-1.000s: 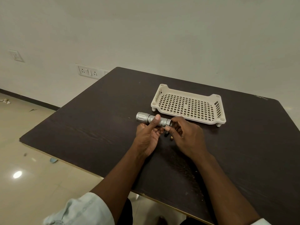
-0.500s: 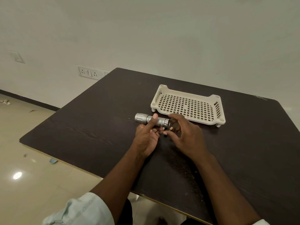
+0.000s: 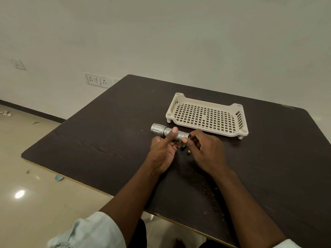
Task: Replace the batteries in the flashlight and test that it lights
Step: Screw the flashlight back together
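Silver metal shows between both hands: the flashlight (image 3: 170, 131) lies nearly level just above the dark counter (image 3: 93, 140), its wide ribbed head pointing toward nine o'clock and its tail toward three. The left hand (image 3: 163, 151) is wrapped around the barrel from below, fingers curled under it and the thumb laid over the top near the middle — a closed grip on the flashlight. The right hand (image 3: 204, 151) meets the tail end, thumb and forefinger pinched together right at the barrel's open rim; whether anything sits between those fingertips cannot be told, since the spot is too small and partly hidden. The other right fingers are loosely bent, with the palm turned down. Both forearms reach in from six o'clock, the left wrist angled up, the right lying lower and closer to the counter. Just below the tail, between the two hands, a small dark piece (image 3: 183, 149) and a small brass-coloured piece (image 3: 188, 152) rest on the counter. At one o'clock from the hands, close by but apart, stands a cream perforated tray (image 3: 240, 122) on short feet.
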